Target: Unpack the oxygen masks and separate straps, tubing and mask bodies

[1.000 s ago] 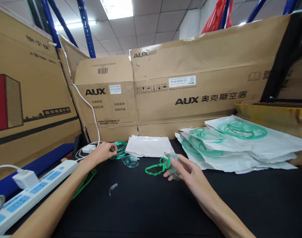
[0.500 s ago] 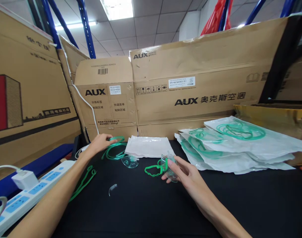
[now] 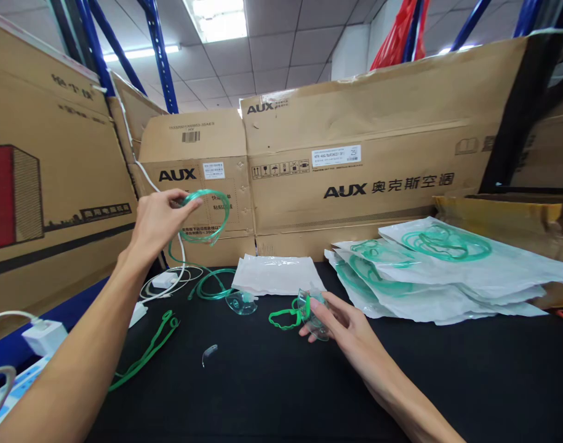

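Note:
Raised at the left, my left hand (image 3: 163,218) pinches a coil of green tubing (image 3: 226,212) in front of the cardboard. Over the black table, my right hand (image 3: 331,317) grips a clear oxygen mask (image 3: 319,320) that has a green elastic strap (image 3: 281,320) hanging to its left. A second clear mask (image 3: 241,303) lies on the table, beside more loops of green tubing (image 3: 216,286). Loose green straps (image 3: 147,354) lie near my left forearm. A small clear curved piece (image 3: 210,352) rests alone on the table.
White pouches (image 3: 429,280) with green tubing inside are stacked at the right. A white packet (image 3: 276,274) lies at the back middle. Cardboard panels (image 3: 378,154) wall off the rear. A power strip (image 3: 18,387), an adapter (image 3: 165,280) and white cables sit at the left.
My left hand has lifted a coil of green tubing up from the table, leaving other loops behind. My right hand holds the mask in nearly the same place.

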Available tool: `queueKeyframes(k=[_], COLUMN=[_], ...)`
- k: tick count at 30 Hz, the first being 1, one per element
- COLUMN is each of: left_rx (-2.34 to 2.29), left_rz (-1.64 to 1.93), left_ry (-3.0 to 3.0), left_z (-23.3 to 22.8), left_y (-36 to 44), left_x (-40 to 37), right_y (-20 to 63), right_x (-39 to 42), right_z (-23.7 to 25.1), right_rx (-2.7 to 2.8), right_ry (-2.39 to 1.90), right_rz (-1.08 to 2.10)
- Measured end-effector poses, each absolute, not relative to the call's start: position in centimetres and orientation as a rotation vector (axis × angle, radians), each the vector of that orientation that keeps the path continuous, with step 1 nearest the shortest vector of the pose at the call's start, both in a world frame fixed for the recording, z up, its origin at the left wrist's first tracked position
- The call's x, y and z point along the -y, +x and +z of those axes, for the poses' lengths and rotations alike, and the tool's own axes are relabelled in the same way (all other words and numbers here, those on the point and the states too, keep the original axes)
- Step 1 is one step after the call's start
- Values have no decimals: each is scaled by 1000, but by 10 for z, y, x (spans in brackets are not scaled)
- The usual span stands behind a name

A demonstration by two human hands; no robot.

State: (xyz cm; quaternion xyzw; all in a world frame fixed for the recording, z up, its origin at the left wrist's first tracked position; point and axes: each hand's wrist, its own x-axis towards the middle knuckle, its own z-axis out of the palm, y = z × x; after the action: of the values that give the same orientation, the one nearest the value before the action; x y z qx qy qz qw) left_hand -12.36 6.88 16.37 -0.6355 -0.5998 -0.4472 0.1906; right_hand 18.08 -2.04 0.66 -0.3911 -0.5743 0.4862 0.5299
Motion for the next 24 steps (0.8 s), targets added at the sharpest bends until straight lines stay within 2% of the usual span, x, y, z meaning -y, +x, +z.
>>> queueKeyframes(k=[6, 13, 18, 24], left_rx=[1444, 1301, 1224, 1229], left_rz=[-1516, -1651, -1604, -1589], left_ry=[-1806, -1805, -1802, -1863], left_z=[196, 233, 250, 247], left_y=[-99, -87, -82, -76], left_x=[-29, -18, -20, -19], right_y=[182, 178, 158, 112], right_x=[26, 30, 27, 5], right_z=[11, 7, 16, 48], right_rx=[1361, 1383, 1399, 1572], right_ry=[-931, -856, -705, -561], right_rz=[1134, 1194, 1291, 1421])
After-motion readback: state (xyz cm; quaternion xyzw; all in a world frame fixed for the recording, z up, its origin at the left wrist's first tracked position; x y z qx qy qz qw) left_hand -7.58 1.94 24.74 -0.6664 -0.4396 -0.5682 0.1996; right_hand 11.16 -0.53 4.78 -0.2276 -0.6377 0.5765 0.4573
